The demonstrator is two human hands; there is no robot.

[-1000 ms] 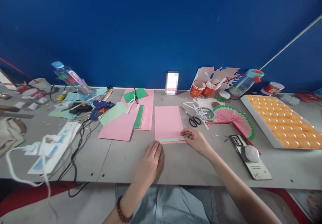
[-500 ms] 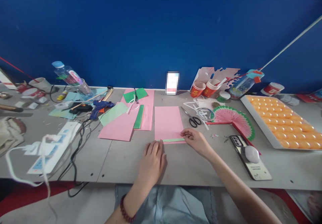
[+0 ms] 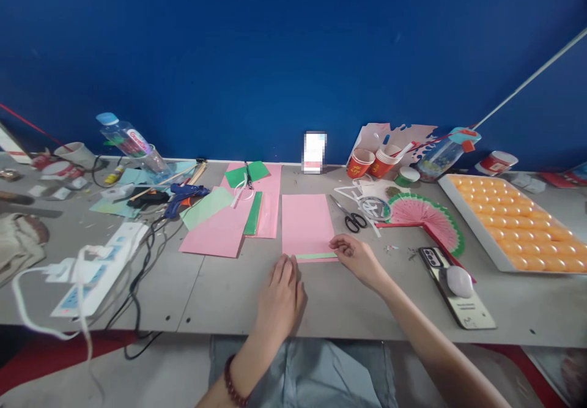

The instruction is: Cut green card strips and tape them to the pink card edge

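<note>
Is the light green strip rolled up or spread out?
Spread out: the strip runs straight across the pink sheet, the left hand at one end, the right hand at the other.

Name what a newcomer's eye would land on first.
Probably the tray of glossy orange domes on the right, with a pink-and-green fan just left of it. In the middle, a pink sheet may draw the eye: a pale green strip lies just inside its near edge, the left hand and right hand at either end.
</note>
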